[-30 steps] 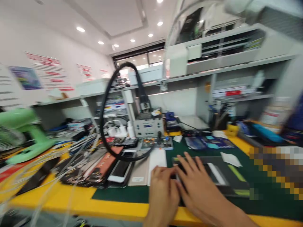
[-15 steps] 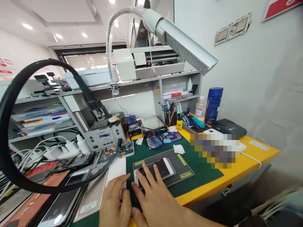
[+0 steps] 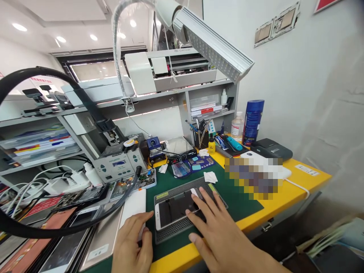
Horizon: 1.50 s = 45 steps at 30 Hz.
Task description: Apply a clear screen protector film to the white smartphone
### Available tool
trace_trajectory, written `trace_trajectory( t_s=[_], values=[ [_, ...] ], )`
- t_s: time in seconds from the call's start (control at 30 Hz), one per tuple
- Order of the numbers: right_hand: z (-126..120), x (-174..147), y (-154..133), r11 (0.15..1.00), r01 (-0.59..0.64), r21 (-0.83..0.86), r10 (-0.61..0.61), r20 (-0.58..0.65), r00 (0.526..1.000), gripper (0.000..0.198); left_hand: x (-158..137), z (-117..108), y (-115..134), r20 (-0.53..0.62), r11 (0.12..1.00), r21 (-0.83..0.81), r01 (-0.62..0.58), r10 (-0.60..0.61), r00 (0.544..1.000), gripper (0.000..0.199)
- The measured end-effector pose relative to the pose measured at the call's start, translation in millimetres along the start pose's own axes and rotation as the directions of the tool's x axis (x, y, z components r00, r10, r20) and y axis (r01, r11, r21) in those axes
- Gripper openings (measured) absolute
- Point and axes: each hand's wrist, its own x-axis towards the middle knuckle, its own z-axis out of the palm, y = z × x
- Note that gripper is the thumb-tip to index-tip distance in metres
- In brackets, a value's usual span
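A smartphone (image 3: 176,208) with a white frame and dark screen lies face up on a grey perforated mat (image 3: 170,237). My right hand (image 3: 218,223) is open, its fingers spread over the phone's right end and the mat beside it. The fingertips are at the phone's edge; whether they press on it I cannot tell. Left of the mat, my left hand (image 3: 133,240) rests with its index finger stretched toward the phone's left end and its thumb apart. Nothing shows in its grasp. Under and behind it lies a white flat panel (image 3: 136,204).
Stacked phone screens and panels (image 3: 68,246) fill the left side, under a thick black hose (image 3: 36,231). Behind stand a grey soldering station (image 3: 118,167), a tray of small parts (image 3: 148,178) and a pen holder (image 3: 201,138). A lamp (image 3: 213,45) hangs overhead; white tissue (image 3: 210,177) lies behind the mat.
My right hand has slid rightward off the middle of the screen to the phone's right end, uncovering the screen. My left hand has hardly moved. The view has shifted slightly.
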Motion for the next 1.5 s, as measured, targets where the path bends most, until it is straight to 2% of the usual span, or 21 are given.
trace_trajectory(
  t_s=[0.1, 0.17, 0.2, 0.27, 0.37, 0.47, 0.57, 0.63, 0.83, 0.9, 1.0, 1.1, 1.17, 1.37, 1.43, 1.5],
  values=[
    [-13, -2, 22, 0.987, -0.149, -0.057, 0.142, -0.110, 0.984, 0.047, -2, -3, -8, 0.032, 0.998, 0.031, -0.048, 0.047, 0.998, 0.030],
    [-22, 5, 44, 0.945, -0.321, -0.060, 0.306, -0.186, 0.934, 0.046, 6, -9, -11, 0.039, 0.989, 0.067, -0.132, 0.130, 0.991, 0.029],
    [-26, 11, 55, 0.928, -0.368, -0.065, 0.350, -0.193, 0.917, 0.047, 13, -14, -11, 0.033, 0.979, 0.083, -0.184, 0.182, 0.983, 0.028],
    [-30, 26, 77, 0.909, -0.410, -0.074, 0.393, -0.176, 0.902, 0.044, 35, -22, -8, 0.002, 0.957, 0.110, -0.268, 0.269, 0.963, 0.027],
    [-27, 49, 99, 0.897, -0.435, -0.076, 0.426, -0.107, 0.898, 0.037, 76, -28, -1, 0.003, 0.940, 0.135, -0.312, 0.315, 0.949, 0.029],
    [-22, 65, 106, 0.885, -0.457, -0.089, 0.451, -0.082, 0.889, 0.029, 106, -23, -3, 0.033, 0.939, 0.150, -0.310, 0.309, 0.951, 0.031],
    [-23, 69, 101, 0.890, -0.450, -0.078, 0.440, -0.115, 0.891, 0.021, 116, -12, -15, 0.049, 0.944, 0.126, -0.304, 0.300, 0.953, 0.032],
    [-26, 65, 90, 0.915, -0.400, -0.053, 0.388, -0.151, 0.909, 0.021, 114, -7, -24, 0.080, 0.944, 0.104, -0.312, 0.304, 0.949, 0.032],
    [-16, 39, 31, 0.994, -0.112, -0.006, 0.110, -0.136, 0.985, 0.024, 105, -15, -34, 0.129, 0.949, 0.052, -0.312, 0.304, 0.944, 0.033],
    [-10, 30, 16, 0.999, -0.013, -0.044, 0.007, -0.154, 0.988, 0.025, 104, -17, -33, 0.124, 0.950, 0.040, -0.309, 0.302, 0.945, 0.034],
    [-4, 17, 2, 0.972, 0.073, -0.225, -0.104, -0.130, 0.986, 0.033, 101, -17, -31, 0.117, 0.950, 0.024, -0.312, 0.308, 0.944, 0.036],
    [-3, 7, -1, 0.917, 0.106, -0.385, -0.116, -0.001, 0.993, 0.051, 98, -15, -29, 0.119, 0.946, 0.013, -0.324, 0.321, 0.940, 0.037],
    [-3, 7, -1, 0.904, 0.111, -0.413, -0.091, 0.068, 0.994, 0.058, 96, -14, -28, 0.120, 0.942, 0.007, -0.336, 0.333, 0.935, 0.038],
    [-6, 27, 1, 0.940, -0.047, -0.339, 0.101, 0.144, 0.984, 0.057, 94, -10, -27, 0.111, 0.920, 0.026, -0.391, 0.386, 0.916, 0.037],
    [-8, 32, -3, 0.955, -0.062, -0.289, 0.116, 0.176, 0.978, 0.059, 93, -9, -27, 0.103, 0.916, 0.034, -0.400, 0.395, 0.913, 0.037],
    [-10, 32, -7, 0.974, -0.021, -0.225, 0.073, 0.222, 0.972, 0.060, 93, -7, -28, 0.097, 0.914, 0.036, -0.405, 0.400, 0.911, 0.036]
  ],
)
